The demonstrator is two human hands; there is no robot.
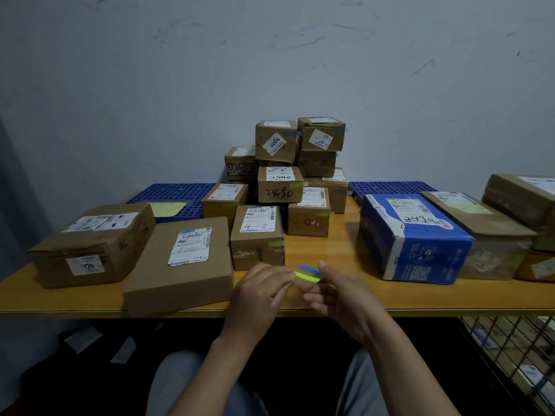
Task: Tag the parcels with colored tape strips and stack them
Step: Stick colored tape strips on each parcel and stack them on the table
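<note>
Over the front edge of the table, my left hand point(264, 291) and my right hand point(336, 291) meet on a yellow-green tape strip point(306, 276), each pinching one end. A blue strip point(309, 269) lies just above it at my right fingertips. Just behind the hands stands a small brown parcel marked 4-3 point(256, 235), with a green tag on its front right corner. A flat brown parcel point(183, 262) lies to its left. A stack of small brown parcels point(288, 172) rises at the back centre, some bearing tape tags.
A large brown box point(90, 244) sits at the left of the wooden table point(330, 253). A blue and white box point(414, 238) and taped brown boxes point(486, 235) fill the right. Blue perforated trays point(171, 193) lie along the wall. A wire rack point(510, 361) stands at lower right.
</note>
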